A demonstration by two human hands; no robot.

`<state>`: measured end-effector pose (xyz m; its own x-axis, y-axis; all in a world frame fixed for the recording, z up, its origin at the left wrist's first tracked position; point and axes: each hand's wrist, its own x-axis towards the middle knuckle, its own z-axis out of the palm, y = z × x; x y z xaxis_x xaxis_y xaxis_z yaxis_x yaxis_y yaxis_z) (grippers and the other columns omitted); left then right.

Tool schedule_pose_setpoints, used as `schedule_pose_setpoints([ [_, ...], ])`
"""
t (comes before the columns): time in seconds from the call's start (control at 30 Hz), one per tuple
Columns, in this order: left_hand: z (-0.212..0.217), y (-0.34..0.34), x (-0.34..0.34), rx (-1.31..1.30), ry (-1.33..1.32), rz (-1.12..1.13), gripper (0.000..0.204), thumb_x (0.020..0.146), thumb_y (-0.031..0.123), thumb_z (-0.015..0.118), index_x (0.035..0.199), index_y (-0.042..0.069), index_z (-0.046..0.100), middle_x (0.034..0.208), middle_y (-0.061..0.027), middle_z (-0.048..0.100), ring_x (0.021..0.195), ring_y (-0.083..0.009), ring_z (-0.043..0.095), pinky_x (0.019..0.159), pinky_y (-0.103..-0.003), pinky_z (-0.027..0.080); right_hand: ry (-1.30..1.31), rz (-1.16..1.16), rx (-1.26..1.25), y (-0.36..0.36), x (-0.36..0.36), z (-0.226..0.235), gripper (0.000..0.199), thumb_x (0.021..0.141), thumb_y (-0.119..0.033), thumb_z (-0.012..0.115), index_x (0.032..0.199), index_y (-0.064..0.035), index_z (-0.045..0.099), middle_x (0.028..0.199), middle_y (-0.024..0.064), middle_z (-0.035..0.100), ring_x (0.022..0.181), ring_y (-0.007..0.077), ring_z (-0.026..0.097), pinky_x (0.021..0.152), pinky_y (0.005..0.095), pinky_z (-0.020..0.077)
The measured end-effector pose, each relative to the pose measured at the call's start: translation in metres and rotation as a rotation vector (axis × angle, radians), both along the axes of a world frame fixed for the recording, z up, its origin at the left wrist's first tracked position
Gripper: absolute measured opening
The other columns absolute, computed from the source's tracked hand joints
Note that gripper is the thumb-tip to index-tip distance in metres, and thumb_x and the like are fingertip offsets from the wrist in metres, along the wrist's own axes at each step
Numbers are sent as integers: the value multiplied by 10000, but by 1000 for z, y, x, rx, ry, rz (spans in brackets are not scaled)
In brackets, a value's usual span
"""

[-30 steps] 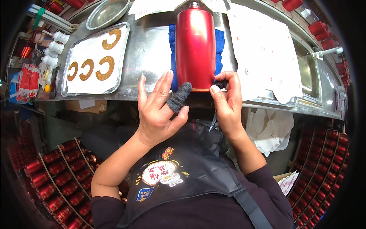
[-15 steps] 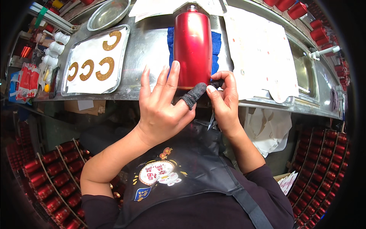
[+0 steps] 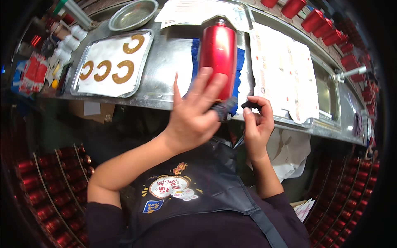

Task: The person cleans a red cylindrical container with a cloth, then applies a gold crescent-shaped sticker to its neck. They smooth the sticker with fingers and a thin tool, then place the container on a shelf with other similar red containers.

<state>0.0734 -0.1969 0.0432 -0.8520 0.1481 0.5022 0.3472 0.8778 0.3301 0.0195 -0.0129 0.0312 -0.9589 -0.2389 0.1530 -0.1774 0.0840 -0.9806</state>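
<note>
A glossy red metal bottle (image 3: 219, 49) lies with its neck away from me on a blue cloth (image 3: 239, 76) at the middle of the steel worktop. My left hand (image 3: 192, 122) is over its near end, slightly blurred, with several fingers stretched out and spread. Whether they touch the bottle I cannot tell. A black knit finger sleeve (image 3: 224, 108) covers the index finger of this hand. To the right of the bottle's near end, my right hand (image 3: 259, 128) is curled, thumb near the black-covered index fingertip. A thin pale sliver shows below it; what it grips is unclear.
On the left, a metal tray (image 3: 142, 66) holds several gold C-shaped pieces on white paper. Behind it stands a metal bowl (image 3: 134, 16). Printed white paper sheets (image 3: 285, 70) cover the right side, beside a sink (image 3: 333, 97). Racks of red bottles (image 3: 53, 194) flank me below.
My left hand has moved right, over the bottle's near end. My right hand has drawn away to the right, and the silver pointed tool below it is now mostly hidden. The whole view has shifted.
</note>
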Motion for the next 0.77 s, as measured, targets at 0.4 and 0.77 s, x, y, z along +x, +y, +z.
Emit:
schedule_pose_setpoints([
  [0.4, -6, 10, -34, 51, 104, -60, 308, 794, 179, 656, 1044, 6, 705, 1458, -168, 508, 1429, -354, 401, 1175, -655, 186, 245, 154, 137, -3, 29, -15, 364, 905, 84, 579, 1266, 55, 546, 1041, 50, 614, 699, 29, 532, 609, 179, 409],
  [0.77, -48, -15, -20, 440, 69, -27, 929, 763, 164, 831, 1522, 65, 304, 1529, -216, 427, 1440, -377, 379, 1134, -660, 276, 103, 155, 127, -5, 33, -10, 323, 889, 106, 565, 1194, 9, 611, 1140, 56, 601, 700, 34, 548, 630, 171, 428],
])
